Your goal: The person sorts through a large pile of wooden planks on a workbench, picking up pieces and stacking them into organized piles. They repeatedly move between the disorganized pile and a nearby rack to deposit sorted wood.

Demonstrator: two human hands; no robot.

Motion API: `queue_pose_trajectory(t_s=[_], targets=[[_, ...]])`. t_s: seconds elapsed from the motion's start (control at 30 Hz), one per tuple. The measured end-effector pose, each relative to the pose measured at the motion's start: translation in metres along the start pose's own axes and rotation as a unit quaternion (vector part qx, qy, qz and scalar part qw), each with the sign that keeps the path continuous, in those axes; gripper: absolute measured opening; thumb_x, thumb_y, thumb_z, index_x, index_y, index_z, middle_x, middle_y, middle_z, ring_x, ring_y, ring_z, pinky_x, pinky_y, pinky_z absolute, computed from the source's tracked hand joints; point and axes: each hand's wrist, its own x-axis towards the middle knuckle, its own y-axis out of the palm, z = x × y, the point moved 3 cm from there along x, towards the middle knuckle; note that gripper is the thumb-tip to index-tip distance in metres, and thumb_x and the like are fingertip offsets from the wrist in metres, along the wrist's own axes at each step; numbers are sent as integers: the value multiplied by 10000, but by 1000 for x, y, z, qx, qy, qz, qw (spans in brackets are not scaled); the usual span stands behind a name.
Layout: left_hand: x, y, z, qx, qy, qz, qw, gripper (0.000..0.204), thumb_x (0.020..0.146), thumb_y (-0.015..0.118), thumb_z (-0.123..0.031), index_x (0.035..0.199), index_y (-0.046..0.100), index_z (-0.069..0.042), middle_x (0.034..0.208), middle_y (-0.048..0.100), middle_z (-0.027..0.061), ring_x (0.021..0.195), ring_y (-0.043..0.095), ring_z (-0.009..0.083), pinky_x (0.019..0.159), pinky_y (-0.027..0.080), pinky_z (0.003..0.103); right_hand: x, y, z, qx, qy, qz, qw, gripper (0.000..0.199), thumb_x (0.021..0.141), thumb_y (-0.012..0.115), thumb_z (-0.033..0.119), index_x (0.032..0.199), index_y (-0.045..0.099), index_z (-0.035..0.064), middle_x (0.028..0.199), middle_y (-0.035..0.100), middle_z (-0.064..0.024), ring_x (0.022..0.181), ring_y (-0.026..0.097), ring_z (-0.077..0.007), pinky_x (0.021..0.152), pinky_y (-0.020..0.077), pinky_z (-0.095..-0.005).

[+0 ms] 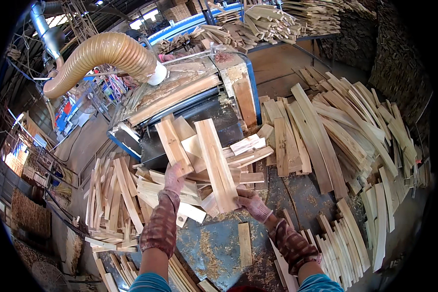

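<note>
My left hand (174, 180), in a pale glove, is closed on the lower end of a short wooden board (172, 143) that points at the machine. A longer, pale wooden board (214, 163) stands out toward the machine from my right hand (254, 204), which grips its near right corner. Patterned sleeve covers (160, 226) wrap both forearms. Beneath the two boards lies a loose heap of short wooden pieces (194, 190), partly hidden by them. Just beyond is a woodworking machine (190, 109) with a dark front opening and bed.
A ribbed tan hose (102, 53) runs into the machine's top. Curved boards are piled on the right (336, 126), with more stacked at left (114, 194) and lower right (343, 243). Sawdust and a single board (245, 243) lie on the grey metal surface (194, 243) near me.
</note>
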Motion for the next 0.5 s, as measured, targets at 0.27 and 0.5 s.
queue_pose_trajectory(t_s=[0.27, 0.5], targets=[[-194, 68, 75, 247, -30, 40, 968, 410, 1007, 581, -235, 1359, 501, -41, 1129, 645, 125, 1011, 660, 234, 819, 612, 327, -32, 7, -72, 20, -89, -48, 995, 801, 938, 715, 229, 1533, 272, -73, 1284, 618, -153, 1057, 644, -231, 883, 573, -339], [-278, 52, 137, 464, -169, 214, 843, 463, 1046, 534, -346, 1423, 529, -77, 1271, 655, 147, 1162, 636, 244, 980, 516, 337, -71, 6, -92, 72, 51, -141, 986, 883, 848, 791, 94, 1541, 251, 0, 1126, 623, -78, 971, 598, -163, 799, 548, -301]])
